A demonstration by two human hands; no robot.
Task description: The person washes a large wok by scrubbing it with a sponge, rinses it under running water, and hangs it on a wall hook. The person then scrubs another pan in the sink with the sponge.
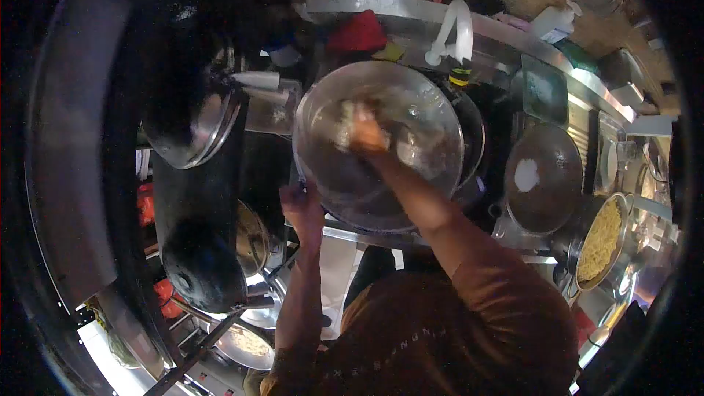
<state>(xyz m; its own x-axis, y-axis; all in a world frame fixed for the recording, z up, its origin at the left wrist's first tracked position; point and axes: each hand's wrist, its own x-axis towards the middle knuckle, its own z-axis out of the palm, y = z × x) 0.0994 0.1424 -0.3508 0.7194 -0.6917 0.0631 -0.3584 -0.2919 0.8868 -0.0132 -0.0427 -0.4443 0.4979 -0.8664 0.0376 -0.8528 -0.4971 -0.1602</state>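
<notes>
A large round metal pan (pixel 345 198) sits in the middle of the view. My left hand (pixel 302 209) is closed on the pan's handle at its lower left edge. Inside the pan, toward its upper left part, is my right hand (pixel 367 132), smeared by motion. Its fingers are too blurred to make out, and so is whatever they touch. The pan's inner surface looks wet and shiny.
A white curved faucet (pixel 460 29) stands behind the pan, with a red cloth (pixel 357 31) to its left. On the right are a bowl with something white (pixel 545 198) and a pan of noodles (pixel 600 242). Dark round pans (pixel 198 264) lie at the left.
</notes>
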